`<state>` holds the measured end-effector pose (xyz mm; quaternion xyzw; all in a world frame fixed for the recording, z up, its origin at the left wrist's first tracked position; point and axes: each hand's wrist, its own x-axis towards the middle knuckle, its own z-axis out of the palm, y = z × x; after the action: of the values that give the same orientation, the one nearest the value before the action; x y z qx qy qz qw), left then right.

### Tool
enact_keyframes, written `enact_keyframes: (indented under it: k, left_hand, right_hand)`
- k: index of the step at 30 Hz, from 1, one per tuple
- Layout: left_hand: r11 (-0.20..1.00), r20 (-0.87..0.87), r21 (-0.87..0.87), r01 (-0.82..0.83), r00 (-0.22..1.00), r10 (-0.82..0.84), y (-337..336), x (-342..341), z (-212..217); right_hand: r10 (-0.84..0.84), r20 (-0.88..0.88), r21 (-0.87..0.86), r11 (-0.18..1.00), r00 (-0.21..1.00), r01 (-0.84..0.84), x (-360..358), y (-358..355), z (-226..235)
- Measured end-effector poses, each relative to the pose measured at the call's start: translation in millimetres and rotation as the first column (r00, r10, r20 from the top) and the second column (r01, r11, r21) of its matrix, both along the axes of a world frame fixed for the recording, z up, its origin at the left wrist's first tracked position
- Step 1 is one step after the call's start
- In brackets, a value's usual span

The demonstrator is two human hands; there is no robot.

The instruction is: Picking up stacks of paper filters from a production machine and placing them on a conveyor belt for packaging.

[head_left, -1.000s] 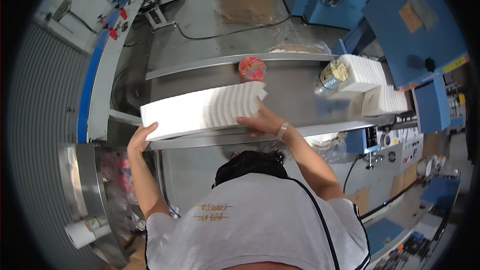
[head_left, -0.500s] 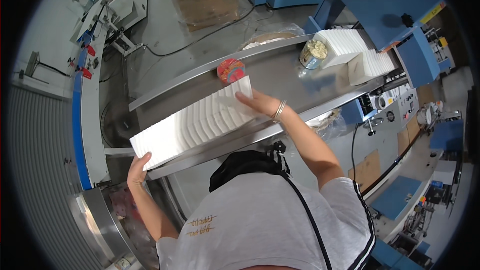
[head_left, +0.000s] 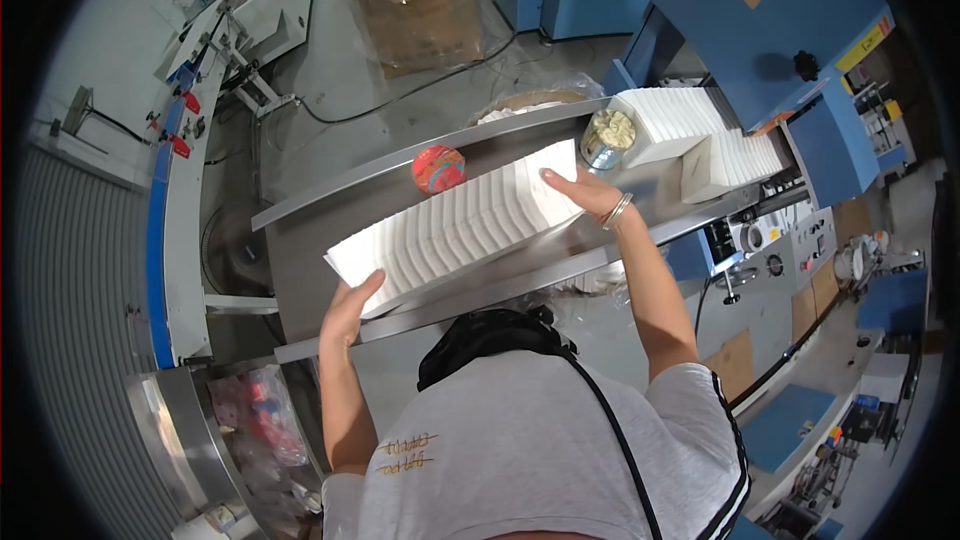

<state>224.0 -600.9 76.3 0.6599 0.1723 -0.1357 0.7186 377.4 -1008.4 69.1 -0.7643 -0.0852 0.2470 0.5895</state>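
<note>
A long row of folded white paper napkins or tissues (head_left: 455, 230) is squeezed between my two hands, above the metal trough table (head_left: 300, 290). At its left end, my left hand (head_left: 350, 308) presses with the thumb on top. My right hand (head_left: 585, 194) grips the right end, thumb on the upper face, and a bracelet circles that wrist. Just behind the row sits a round red roll of tape (head_left: 439, 169). Beyond my right hand stands a tin can (head_left: 607, 138) with pale yellowish stuff at its top.
More stacked white folded paper (head_left: 680, 125) lies at the trough's right end, beside a blue machine (head_left: 770, 20). A cardboard box (head_left: 418, 25) stands on the floor behind. Lower left, a metal bin (head_left: 175, 430) is near pink plastic packs (head_left: 265, 410).
Both hands have carried the paper row to the right along the trough. Its right end is now close to the tin can.
</note>
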Motion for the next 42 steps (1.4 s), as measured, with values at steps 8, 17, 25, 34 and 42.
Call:
enact_keyframes:
  k: [8,17,25,34,42]
  left_hand:
    - [0.997,0.024,0.082,0.000,1.000,-0.002,-51,22,16]
    - [0.996,-0.003,0.076,-0.056,0.998,0.056,-65,28,17]
    - [0.995,-0.002,0.081,-0.061,0.998,0.061,-60,24,9]
    - [0.985,-0.101,0.141,-0.098,0.989,0.112,-61,22,23]
    - [0.990,-0.030,0.131,-0.060,0.997,0.065,-54,26,11]
  right_hand:
    - [-0.136,0.268,-0.086,0.983,0.954,0.165,25,-37,1]
    - [0.192,0.550,-0.646,0.714,0.813,0.269,27,121,69]
    - [0.316,0.097,-0.705,0.691,0.944,-0.159,44,204,64]
    - [-0.237,0.880,-0.091,0.767,0.412,0.635,-38,44,149]
    - [-0.269,0.553,-0.763,0.214,0.788,0.609,-44,-100,119]
